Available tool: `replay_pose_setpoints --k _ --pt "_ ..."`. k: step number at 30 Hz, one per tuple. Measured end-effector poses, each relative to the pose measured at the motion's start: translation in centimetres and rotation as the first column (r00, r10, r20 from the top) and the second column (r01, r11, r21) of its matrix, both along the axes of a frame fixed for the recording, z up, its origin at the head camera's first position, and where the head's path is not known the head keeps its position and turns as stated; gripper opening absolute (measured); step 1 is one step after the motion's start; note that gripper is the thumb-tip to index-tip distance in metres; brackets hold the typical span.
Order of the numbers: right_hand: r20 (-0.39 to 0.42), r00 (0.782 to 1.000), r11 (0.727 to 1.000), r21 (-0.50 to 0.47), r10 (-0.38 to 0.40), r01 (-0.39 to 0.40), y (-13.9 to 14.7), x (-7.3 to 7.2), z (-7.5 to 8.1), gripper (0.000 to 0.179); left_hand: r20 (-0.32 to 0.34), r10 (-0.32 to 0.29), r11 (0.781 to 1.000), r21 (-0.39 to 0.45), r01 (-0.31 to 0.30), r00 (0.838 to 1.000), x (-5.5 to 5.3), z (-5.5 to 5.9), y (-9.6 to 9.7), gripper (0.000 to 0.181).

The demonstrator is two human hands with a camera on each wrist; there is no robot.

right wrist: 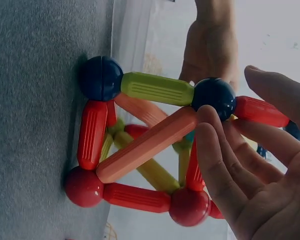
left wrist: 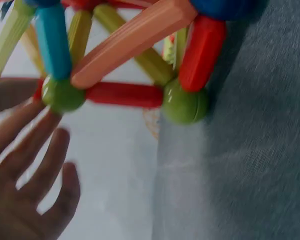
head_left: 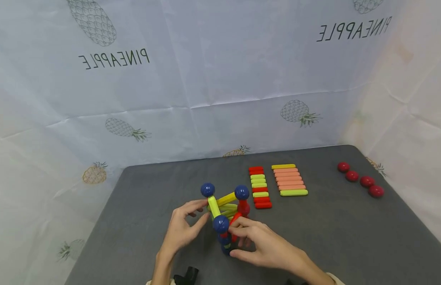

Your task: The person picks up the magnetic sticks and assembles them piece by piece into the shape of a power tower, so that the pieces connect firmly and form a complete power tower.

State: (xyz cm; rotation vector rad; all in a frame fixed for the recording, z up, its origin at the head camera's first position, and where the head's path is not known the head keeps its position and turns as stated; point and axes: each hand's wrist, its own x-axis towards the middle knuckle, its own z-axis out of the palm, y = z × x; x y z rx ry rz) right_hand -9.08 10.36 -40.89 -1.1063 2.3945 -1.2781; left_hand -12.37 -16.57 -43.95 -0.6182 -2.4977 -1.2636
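A frame of plastic rods and balls stands on the table between my hands, its rods seating against blue, red and green balls. At its left side is my left hand; in the left wrist view those fingers are spread, their tips by a green ball below a light blue rod. My right hand is at the near right side. In the right wrist view its fairly straight fingertips overlap a blue ball and an orange rod, while the thumb stays apart, beside a red rod.
Behind the frame lie a column of short red and yellow-green rods and a column of longer, mostly orange rods. Several red balls sit near the right edge. A black object is at the near edge; pineapple-print cloth hangs behind.
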Motion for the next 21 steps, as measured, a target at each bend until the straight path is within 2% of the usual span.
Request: replay_pose_setpoints --k 2,4,6,8,12,15,17,18,19,21 --pt "0.001 1.000 1.000 0.005 0.007 -0.007 -0.1 0.1 -0.1 0.048 0.079 -0.123 0.992 -0.021 0.125 0.989 0.3 0.2 -0.6 0.056" --pt "-0.004 1.000 1.000 0.012 0.013 -0.013 -0.2 0.2 -0.1 0.049 0.160 -0.232 0.971 -0.024 0.239 0.959 0.6 0.4 -0.9 0.077" --pt "0.000 1.000 1.000 0.017 0.024 -0.024 -0.1 0.2 -0.1 0.049 0.228 -0.292 0.953 -0.017 0.304 0.929 0.9 0.5 -0.9 0.095" --pt "0.004 0.999 0.999 0.020 0.039 -0.039 0.3 0.1 0.1 0.048 0.264 -0.295 0.949 -0.035 0.315 0.918 1.0 0.5 -0.4 0.107" --pt "-0.010 0.999 0.999 -0.030 0.042 -0.043 2.3 -0.5 0.7 0.035 0.307 -0.206 0.967 -0.081 0.241 0.929 1.0 0.5 1.0 0.114" --pt "-0.081 0.996 0.996 -0.080 -0.036 0.029 4.8 -1.6 0.9 0.019 0.352 -0.145 0.979 -0.082 0.185 0.925 1.0 0.6 1.6 0.111" --pt "-0.158 0.976 0.988 -0.065 -0.149 0.140 6.6 -2.7 0.8 0.012 0.371 -0.127 0.983 -0.075 0.166 0.920 1.0 0.6 1.7 0.108" --pt "-0.200 0.956 0.976 -0.039 -0.216 0.213 7.5 -3.3 0.6 0.010 0.370 -0.131 0.983 -0.068 0.168 0.920 0.9 0.6 1.7 0.107" --pt "-0.251 0.926 0.957 -0.002 -0.281 0.290 8.3 -3.9 0.3 0.011 0.363 -0.139 0.983 -0.062 0.173 0.922 0.9 0.6 1.6 0.106" --pt "-0.342 0.855 0.891 0.096 -0.390 0.444 9.9 -5.1 -0.6 0.015 0.341 -0.153 0.981 -0.058 0.183 0.927 0.8 0.5 1.4 0.104"
